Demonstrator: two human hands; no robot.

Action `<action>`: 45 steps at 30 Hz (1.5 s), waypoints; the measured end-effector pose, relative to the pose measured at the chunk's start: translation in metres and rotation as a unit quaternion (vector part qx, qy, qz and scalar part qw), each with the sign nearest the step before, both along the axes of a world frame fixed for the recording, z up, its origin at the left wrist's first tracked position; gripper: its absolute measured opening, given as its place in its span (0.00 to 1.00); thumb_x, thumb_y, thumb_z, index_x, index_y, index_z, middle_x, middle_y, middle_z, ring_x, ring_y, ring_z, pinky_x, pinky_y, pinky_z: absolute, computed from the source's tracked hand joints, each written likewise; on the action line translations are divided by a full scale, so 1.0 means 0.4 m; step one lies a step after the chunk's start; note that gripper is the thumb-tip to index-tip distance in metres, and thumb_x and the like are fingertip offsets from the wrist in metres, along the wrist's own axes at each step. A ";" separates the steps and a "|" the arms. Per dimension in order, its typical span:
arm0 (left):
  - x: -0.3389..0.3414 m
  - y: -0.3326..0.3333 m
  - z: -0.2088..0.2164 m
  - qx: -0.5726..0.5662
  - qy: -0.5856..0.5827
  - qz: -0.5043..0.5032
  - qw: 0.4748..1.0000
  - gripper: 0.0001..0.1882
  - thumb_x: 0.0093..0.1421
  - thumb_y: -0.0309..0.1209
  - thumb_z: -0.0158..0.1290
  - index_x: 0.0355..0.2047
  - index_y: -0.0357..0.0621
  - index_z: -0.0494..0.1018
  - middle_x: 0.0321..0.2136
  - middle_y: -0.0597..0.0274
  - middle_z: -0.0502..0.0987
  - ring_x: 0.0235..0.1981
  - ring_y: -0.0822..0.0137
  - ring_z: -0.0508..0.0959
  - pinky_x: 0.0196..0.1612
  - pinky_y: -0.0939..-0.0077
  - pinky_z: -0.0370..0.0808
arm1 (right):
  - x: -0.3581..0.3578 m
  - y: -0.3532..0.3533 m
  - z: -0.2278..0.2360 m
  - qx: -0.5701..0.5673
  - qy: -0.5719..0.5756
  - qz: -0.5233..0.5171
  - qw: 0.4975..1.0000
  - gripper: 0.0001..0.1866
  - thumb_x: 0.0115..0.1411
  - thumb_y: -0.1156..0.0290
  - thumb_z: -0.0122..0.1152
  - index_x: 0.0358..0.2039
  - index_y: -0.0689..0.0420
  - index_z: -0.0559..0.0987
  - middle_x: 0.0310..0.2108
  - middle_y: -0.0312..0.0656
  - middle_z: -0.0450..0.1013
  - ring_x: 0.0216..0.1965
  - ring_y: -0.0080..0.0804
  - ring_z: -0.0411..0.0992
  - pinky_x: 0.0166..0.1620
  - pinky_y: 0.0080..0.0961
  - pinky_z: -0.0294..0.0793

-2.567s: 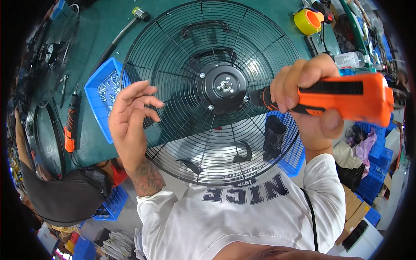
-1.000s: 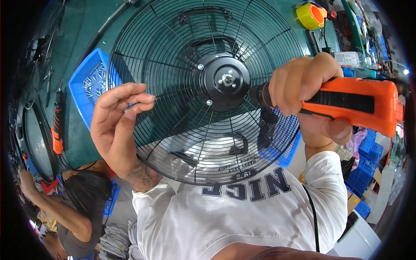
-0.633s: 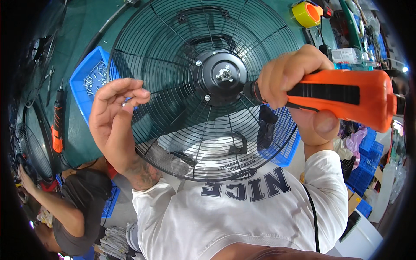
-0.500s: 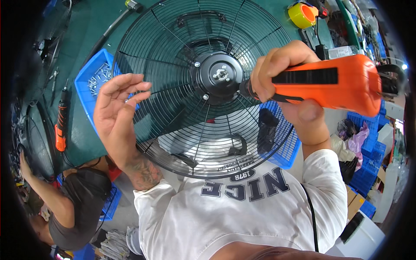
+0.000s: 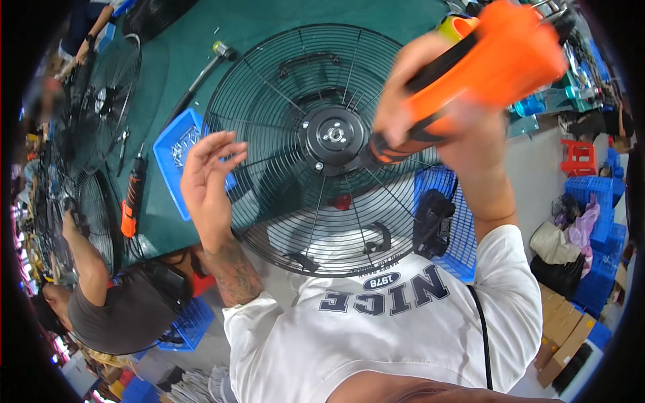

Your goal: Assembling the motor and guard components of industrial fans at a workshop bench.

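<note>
A round black wire fan guard [image 5: 269, 74] with a black motor [image 5: 334, 138] at its hub lies partly on the green table and reaches over its near edge. My right hand [image 5: 403, 101] is wrapped round an orange and black electric screwdriver [image 5: 484, 67], blurred by motion. Its tip points down at the hub's right side; I cannot tell whether it touches a screw. Bright screw heads show on the hub's left side. Over the guard's left rim, my left hand [image 5: 208, 181] has its fingers loosely bent and apart, with nothing visible in them. Beside it sits a blue bin [image 5: 176, 176] of screws [image 5: 181, 148].
Left on the green table [image 5: 161, 235] lie a second orange screwdriver [image 5: 131, 201] and a hammer [image 5: 201, 77]. More fan guards [image 5: 101, 221] stand at the far left, where a co-worker [image 5: 121, 309] works. A yellow tape roll [image 5: 453, 28] is at the back right. A blue crate [image 5: 463, 235] stands below the guard's right side.
My right hand has tilted the screwdriver, its rear end now higher. My left hand's fingers have opened from a near pinch. The whole view has shifted, with more of the left side showing.
</note>
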State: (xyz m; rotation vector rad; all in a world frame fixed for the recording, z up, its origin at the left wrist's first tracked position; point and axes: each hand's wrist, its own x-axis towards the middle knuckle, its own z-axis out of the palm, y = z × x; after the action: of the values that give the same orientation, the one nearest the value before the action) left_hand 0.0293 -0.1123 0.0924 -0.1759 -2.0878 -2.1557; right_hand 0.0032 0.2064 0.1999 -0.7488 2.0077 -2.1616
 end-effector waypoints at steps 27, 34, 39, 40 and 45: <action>-0.067 -0.234 -0.151 -0.279 -0.054 0.232 0.930 0.11 0.66 0.24 0.51 0.46 0.30 0.76 0.40 0.58 0.80 0.41 0.70 0.78 0.48 0.76 0.74 | -0.153 0.388 -0.449 -0.392 -0.204 -0.443 0.780 0.24 0.68 0.40 0.46 0.33 0.50 0.72 0.20 0.33 0.64 0.18 0.22 0.58 0.25 0.23 0.58; -0.071 -0.176 -0.136 -0.311 -0.037 0.247 0.917 0.11 0.64 0.28 0.57 0.43 0.35 0.79 0.35 0.61 0.82 0.37 0.71 0.79 0.43 0.75 0.75 | -0.140 0.417 -0.460 -0.356 -0.238 -0.424 0.798 0.20 0.66 0.45 0.56 0.36 0.50 0.74 0.23 0.32 0.64 0.21 0.22 0.58 0.28 0.23 0.60; -0.062 -0.175 -0.125 -0.295 -0.041 0.237 0.925 0.12 0.64 0.28 0.56 0.45 0.34 0.78 0.37 0.55 0.82 0.39 0.67 0.81 0.45 0.72 0.76 | -0.138 0.410 -0.459 -0.326 -0.241 -0.425 0.809 0.17 0.67 0.50 0.57 0.37 0.52 0.73 0.23 0.31 0.63 0.21 0.21 0.60 0.29 0.24 0.63; -0.061 -0.181 -0.125 -0.292 -0.036 0.242 0.925 0.12 0.64 0.28 0.56 0.45 0.34 0.78 0.37 0.55 0.82 0.39 0.67 0.81 0.45 0.72 0.76 | -0.137 0.409 -0.464 -0.327 -0.235 -0.421 0.813 0.17 0.67 0.50 0.57 0.37 0.52 0.73 0.23 0.31 0.63 0.21 0.21 0.60 0.29 0.24 0.63; -0.058 -0.164 -0.117 -0.322 -0.019 0.268 0.908 0.12 0.61 0.27 0.57 0.44 0.34 0.78 0.39 0.53 0.81 0.41 0.62 0.81 0.48 0.68 0.76 | -0.146 0.433 -0.477 -0.323 -0.257 -0.420 0.808 0.17 0.68 0.52 0.56 0.41 0.54 0.73 0.29 0.35 0.71 0.22 0.22 0.61 0.29 0.23 0.64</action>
State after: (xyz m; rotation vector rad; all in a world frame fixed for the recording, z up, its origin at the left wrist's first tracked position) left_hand 0.0060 -0.1780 0.0455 0.3450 -2.4220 -1.1303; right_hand -0.0551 0.3798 0.0093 0.8622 1.3911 -3.0710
